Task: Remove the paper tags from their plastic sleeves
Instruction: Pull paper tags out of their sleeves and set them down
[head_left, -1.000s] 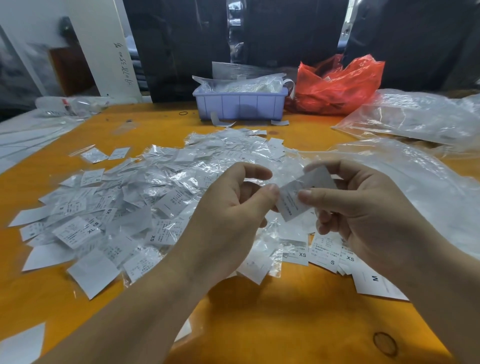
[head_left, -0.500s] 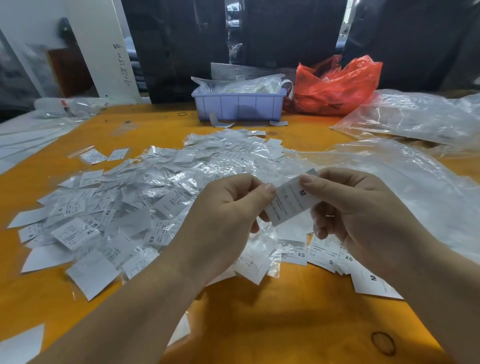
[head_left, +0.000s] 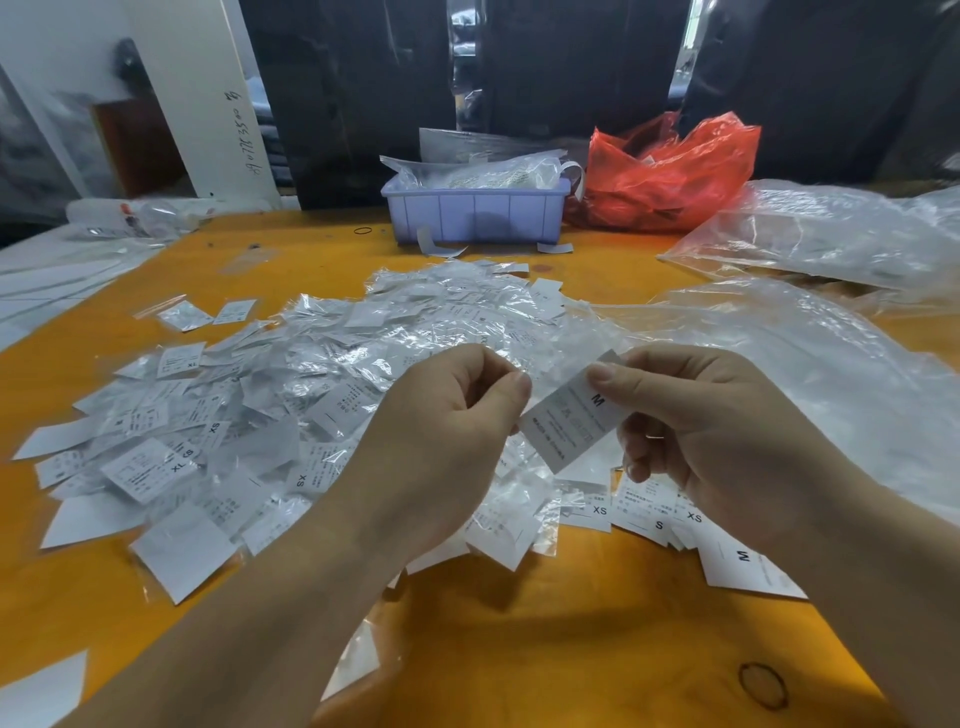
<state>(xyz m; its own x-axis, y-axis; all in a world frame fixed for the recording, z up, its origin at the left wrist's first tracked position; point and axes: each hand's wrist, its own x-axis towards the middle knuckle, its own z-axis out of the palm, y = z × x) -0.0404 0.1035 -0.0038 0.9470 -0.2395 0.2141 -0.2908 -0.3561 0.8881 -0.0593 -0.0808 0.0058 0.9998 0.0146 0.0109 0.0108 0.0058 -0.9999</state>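
Pinching tag (head_left: 569, 422): right hand (head_left: 727, 441), left hand (head_left: 441, 447) | beyond: sleeve pile (head_left: 311, 384), bin (head_left: 475, 213)

Table (head_left: 597, 649): smooth orange surface, slight sheen. On it, pile of sleeves (head_left: 322, 374): clear glossy plastic, crinkled, holding matt white paper tags. Tag (head_left: 566, 421) above the table, pinched by both hands: matt grey-white paper, printed. Bin (head_left: 472, 215) at the table's far edge: smooth matt lilac plastic. Beside it, red bag (head_left: 670, 176): thin glossy film. Clear bags (head_left: 810, 364) at right: shiny, wrinkled.
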